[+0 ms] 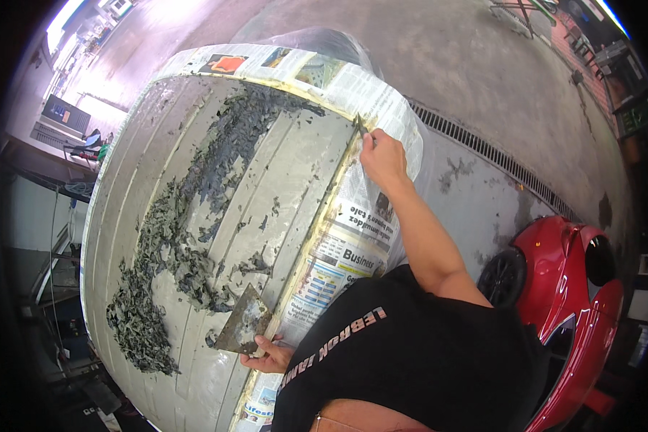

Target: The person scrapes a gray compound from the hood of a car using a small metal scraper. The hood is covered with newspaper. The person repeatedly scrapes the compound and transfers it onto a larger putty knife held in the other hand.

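- Square metal plate (243, 322), smeared with grey: in the left hand (268, 358), thumb on top, gripped at its near edge.
- Thin dark piece (359, 125), too small to identify: pinched at the fingertips of the right hand (384, 160).
- Ribbed metal vehicle roof (209, 378): under the plate and left of both hands.
- Dark, crumpled paint flakes (140, 317): heaped left of the left hand, trailing up to left of the right.
- Newspaper (356, 201) edged with yellowish masking tape (318, 207): below the right hand.
- Red car (572, 252): well right of both hands.
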The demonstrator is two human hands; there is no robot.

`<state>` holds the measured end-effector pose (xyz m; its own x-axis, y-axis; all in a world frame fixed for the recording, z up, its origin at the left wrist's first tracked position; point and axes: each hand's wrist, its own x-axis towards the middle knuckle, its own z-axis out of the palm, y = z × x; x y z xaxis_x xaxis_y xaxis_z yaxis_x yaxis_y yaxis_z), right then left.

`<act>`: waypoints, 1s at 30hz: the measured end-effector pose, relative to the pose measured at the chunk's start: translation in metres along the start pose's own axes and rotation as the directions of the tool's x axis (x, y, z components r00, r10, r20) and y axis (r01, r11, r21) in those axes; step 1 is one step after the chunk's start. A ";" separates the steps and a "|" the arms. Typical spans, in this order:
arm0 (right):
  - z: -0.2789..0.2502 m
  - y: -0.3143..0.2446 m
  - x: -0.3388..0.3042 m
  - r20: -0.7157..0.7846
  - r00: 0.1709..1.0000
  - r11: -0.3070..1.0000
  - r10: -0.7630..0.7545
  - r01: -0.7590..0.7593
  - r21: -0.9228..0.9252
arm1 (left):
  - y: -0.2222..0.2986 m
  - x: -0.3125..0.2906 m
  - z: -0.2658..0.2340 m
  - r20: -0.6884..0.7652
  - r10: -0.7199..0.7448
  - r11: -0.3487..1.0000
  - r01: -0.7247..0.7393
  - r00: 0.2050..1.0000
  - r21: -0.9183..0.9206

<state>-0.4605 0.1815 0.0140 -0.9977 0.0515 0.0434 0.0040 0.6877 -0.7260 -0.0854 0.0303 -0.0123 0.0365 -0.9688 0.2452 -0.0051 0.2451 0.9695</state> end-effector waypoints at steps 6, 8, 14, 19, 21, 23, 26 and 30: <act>-0.001 0.017 0.007 -0.044 0.999 0.987 0.019 -0.011 0.159 | 0.000 0.000 0.000 -0.013 0.002 1.000 -0.002 1.000 -0.007; -0.002 0.016 0.008 -0.025 1.000 0.989 0.017 -0.013 0.146 | 0.000 0.000 -0.001 -0.011 0.014 1.000 -0.014 1.000 -0.002; -0.012 0.009 0.012 -0.027 0.999 0.993 -0.043 0.046 0.111 | -0.010 0.004 -0.006 -0.005 0.034 0.999 -0.034 0.999 0.004; -0.024 0.025 0.021 -0.098 0.995 0.983 -0.009 0.026 0.179 | -0.009 0.003 -0.007 0.002 0.037 0.999 -0.037 0.999 0.003; -0.022 0.047 0.032 -0.011 1.000 0.937 0.019 -0.014 0.348 | -0.008 0.001 -0.006 -0.006 0.024 1.000 -0.024 1.000 0.004; -0.026 0.056 0.038 0.175 0.982 0.787 0.078 -0.168 0.594 | -0.008 0.001 -0.007 -0.021 0.002 1.000 -0.002 1.000 0.008; -0.044 0.054 0.048 0.294 0.953 0.837 0.067 -0.214 0.503 | -0.008 0.001 -0.007 -0.019 0.003 1.000 -0.003 1.000 0.012; -0.062 0.057 0.067 0.408 0.913 0.929 0.019 -0.168 0.331 | -0.003 0.001 -0.004 0.003 -0.021 0.999 0.021 1.000 0.029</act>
<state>-0.5226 0.2692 0.0186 -0.9380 -0.2353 -0.2544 0.1486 0.3902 -0.9087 -0.0813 0.0290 -0.0154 0.0340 -0.9737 0.2252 -0.0337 0.2240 0.9740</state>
